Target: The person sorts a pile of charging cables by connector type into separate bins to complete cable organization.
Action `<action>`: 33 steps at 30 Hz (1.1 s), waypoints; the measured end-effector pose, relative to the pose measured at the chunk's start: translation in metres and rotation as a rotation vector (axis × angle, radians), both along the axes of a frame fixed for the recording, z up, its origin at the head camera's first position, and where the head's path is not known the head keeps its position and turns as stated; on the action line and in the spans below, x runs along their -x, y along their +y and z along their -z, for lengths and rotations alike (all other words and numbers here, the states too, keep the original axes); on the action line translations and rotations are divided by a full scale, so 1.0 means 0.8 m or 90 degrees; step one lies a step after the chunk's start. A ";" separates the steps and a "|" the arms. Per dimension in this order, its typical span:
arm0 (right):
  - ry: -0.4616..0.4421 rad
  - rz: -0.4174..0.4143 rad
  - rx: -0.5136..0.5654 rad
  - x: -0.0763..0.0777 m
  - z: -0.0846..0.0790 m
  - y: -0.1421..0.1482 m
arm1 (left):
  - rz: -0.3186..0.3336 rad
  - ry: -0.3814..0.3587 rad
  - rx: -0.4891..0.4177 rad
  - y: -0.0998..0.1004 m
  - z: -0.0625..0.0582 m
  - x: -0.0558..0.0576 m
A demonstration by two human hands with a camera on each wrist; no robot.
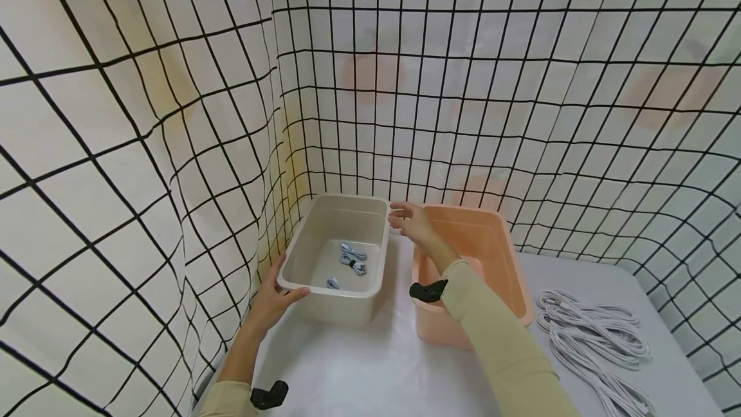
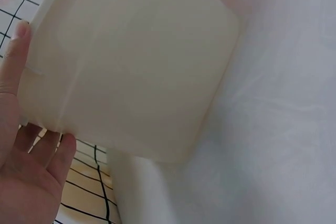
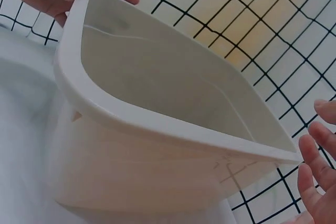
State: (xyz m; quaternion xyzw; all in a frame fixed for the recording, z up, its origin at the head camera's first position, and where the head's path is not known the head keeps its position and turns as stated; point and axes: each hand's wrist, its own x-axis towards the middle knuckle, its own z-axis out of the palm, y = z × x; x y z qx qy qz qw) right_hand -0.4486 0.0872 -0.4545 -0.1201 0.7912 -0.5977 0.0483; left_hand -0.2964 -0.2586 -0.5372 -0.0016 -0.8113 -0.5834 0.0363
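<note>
A beige plastic bin stands on the white-covered table, holding a few small bundled pale cables on its floor. My left hand grips its near left corner, thumb along the front rim and fingers against the left side. In the left wrist view that hand's fingers press the outer wall below the rim. By the far right corner of the bin is my right hand, fingers spread and slightly bent, holding nothing. The right wrist view shows its fingertips close to the rim; whether they touch it I cannot tell.
An orange bin stands right of the beige one, under my right forearm. Farther right lie coiled white cords on the table. Black netting before pale cloth rises at the back and both sides, close to my left hand.
</note>
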 end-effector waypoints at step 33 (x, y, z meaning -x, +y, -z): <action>0.036 -0.039 -0.063 -0.027 -0.014 0.023 | -0.042 0.287 0.148 0.038 -0.045 -0.007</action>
